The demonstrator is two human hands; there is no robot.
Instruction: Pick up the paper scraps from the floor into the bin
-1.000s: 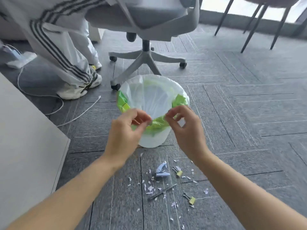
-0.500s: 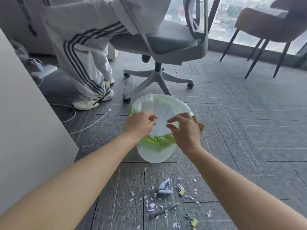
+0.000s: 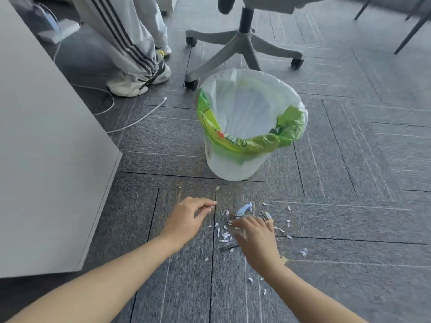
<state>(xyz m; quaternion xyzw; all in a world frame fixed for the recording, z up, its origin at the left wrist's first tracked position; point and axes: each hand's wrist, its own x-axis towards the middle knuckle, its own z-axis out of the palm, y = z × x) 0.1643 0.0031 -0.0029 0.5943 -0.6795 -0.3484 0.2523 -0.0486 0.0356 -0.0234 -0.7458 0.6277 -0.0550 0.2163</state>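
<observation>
A white bin (image 3: 233, 164) lined with a white and green bag stands on the grey carpet ahead of me. Small white and pale blue paper scraps (image 3: 224, 236) lie scattered on the floor in front of it. My right hand (image 3: 256, 238) is down over the scraps, palm down, fingers spread and blurred by motion; whether it holds any I cannot tell. My left hand (image 3: 189, 217) hovers just above the carpet to the left of the scraps, fingers loosely curled with the fingertips close together, nothing visible in them.
Among the scraps lie a pale blue clip (image 3: 243, 209), a dark pen (image 3: 229, 247) and binder clips (image 3: 263, 215). A white cabinet (image 3: 46, 159) stands at left. Behind the bin are an office chair base (image 3: 245, 43), another person's legs (image 3: 130, 43) and a white cable (image 3: 140, 117).
Both hands have left the bin's rim and dropped to the floor, the right onto the scraps, the left beside them. My view has tilted downward.
</observation>
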